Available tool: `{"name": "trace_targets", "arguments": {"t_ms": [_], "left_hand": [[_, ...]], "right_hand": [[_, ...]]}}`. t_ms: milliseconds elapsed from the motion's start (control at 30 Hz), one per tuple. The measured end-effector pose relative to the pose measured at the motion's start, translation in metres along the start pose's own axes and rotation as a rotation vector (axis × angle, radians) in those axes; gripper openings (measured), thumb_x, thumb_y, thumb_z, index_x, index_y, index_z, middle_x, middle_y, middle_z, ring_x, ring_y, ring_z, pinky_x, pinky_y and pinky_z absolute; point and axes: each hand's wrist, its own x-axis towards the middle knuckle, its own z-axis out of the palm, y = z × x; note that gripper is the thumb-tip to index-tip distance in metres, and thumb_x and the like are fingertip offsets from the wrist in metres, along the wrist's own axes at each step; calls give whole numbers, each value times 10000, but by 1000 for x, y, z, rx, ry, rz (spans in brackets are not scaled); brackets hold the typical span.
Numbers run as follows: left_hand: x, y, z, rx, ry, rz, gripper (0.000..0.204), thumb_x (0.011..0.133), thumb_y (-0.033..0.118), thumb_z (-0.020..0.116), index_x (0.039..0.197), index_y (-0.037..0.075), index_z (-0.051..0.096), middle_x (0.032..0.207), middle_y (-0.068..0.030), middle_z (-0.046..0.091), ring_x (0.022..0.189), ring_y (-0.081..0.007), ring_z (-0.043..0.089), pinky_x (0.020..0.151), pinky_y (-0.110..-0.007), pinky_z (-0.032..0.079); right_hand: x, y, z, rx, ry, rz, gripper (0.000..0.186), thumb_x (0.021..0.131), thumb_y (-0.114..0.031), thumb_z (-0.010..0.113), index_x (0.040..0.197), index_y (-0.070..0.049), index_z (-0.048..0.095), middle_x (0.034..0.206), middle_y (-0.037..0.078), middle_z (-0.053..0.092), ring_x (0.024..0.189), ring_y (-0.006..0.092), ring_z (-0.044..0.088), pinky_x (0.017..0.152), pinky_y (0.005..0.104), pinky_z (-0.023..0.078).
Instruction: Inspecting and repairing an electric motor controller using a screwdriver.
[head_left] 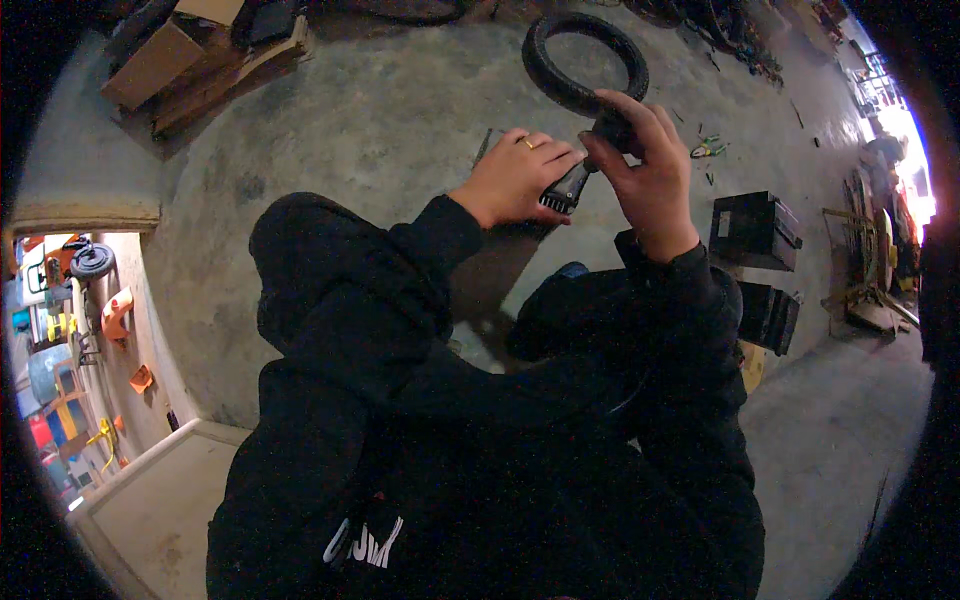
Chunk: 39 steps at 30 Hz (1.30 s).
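Note:
My left hand [518,180], with a ring on one finger, is closed around a black device [567,190] that has a row of pale ribs along its lower end. My right hand [652,185] pinches a dark rounded piece [613,131] between thumb and fingers, just above and to the right of the device. The two pieces meet or nearly meet between my hands; I cannot tell whether they are joined. My fingers hide most of both. Beyond my hands a black tyre [586,62] lies on the concrete floor.
Pliers with green-and-black handles [709,148] lie right of my hands. Two black boxes, one [754,231] behind the other [768,316], stand at my right. Cardboard boxes [165,65] are at the far left. A pale cabinet top [165,500] is at the near left.

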Motion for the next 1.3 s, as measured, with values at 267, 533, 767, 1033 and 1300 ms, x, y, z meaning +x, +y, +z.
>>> {"name": "trace_targets", "arguments": {"t_ms": [267,533,767,1033,1300], "left_hand": [[-1,0,0,12,-63,0,845,696,578,828,1349,91,603,1334,-72,622,1271,-279,553,1095,-454,385],[-3,-5,5,-33,-11,-40,910,683,573,841,1422,126,555,1364,-74,604,1304,-283,536,1110,-456,362],[-6,1,2,-16,-13,-49,929,678,581,843,1433,136,536,1371,-70,598,1315,-272,528,1122,-458,345],[-9,7,-4,43,-16,-112,968,726,702,747,1445,96,517,1391,-118,589,1303,-313,536,1138,-481,338],[-10,10,-2,54,14,-102,917,714,692,758,1388,100,565,1329,-111,615,1259,-302,562,1109,-470,362]], "right_hand": [[0,-3,1,64,-80,-32,495,825,-50,798,1294,-128,662,984,117,646,907,278,692,805,363,578],[-8,12,-11,406,-128,261,520,961,-71,684,1442,-36,489,1254,132,667,1119,193,668,956,332,537],[-12,20,-7,247,-46,182,584,907,-74,757,1431,-54,501,1198,103,668,1052,168,668,902,328,552],[-11,33,-17,290,288,213,628,958,-48,698,1496,-9,377,1200,147,645,974,196,690,832,314,582],[-15,30,-7,313,177,188,622,967,-61,694,1505,-43,384,1164,141,651,961,193,694,835,303,587]]}}
